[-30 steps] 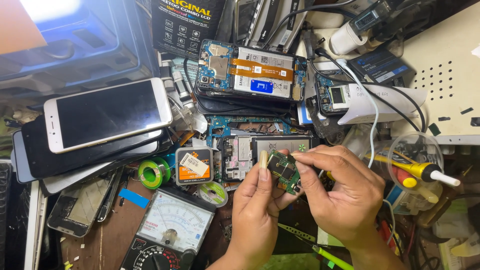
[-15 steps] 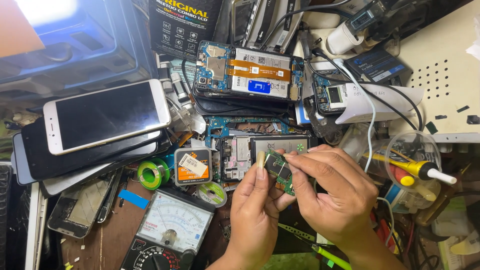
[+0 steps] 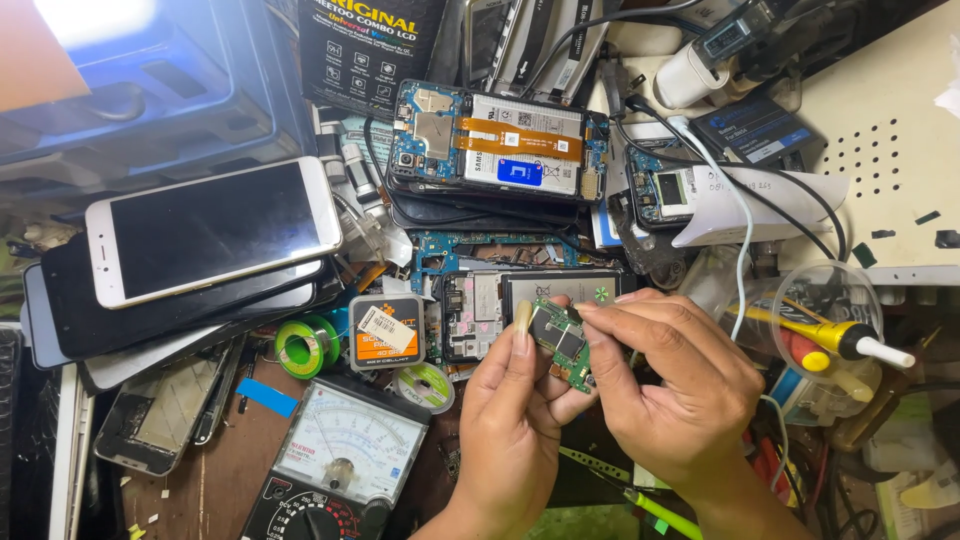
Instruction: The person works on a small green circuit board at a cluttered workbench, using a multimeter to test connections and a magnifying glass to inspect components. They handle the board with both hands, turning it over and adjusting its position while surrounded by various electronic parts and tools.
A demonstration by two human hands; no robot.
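The small green circuit board [image 3: 562,347] sits pinched between our two hands, lifted just above the near middle of the desk [image 3: 200,480]. Our left hand [image 3: 520,420] is closed on its near edge, thumb raised beside it; our right hand [image 3: 675,385] curls over it from the right, fingertips closed on its top edge. We judge this to be inspection or prying at a part on the board, and the next move calls for a steady grip and light pressure.

Nearest the near edge lies one analog multimeter [image 3: 345,465]. Beyond it we count two solder spools, one green [image 3: 306,346] and one smaller [image 3: 427,384], and one orange-labelled wick case [image 3: 386,330]. Behind the board lies one opened phone [image 3: 520,305]. Toward the left edge rests a stack of phones, a white one [image 3: 210,240] on top. Farther back lies another opened phone with an orange flex [image 3: 495,145]. One yellow-handled screwdriver [image 3: 830,335] lies at the right.
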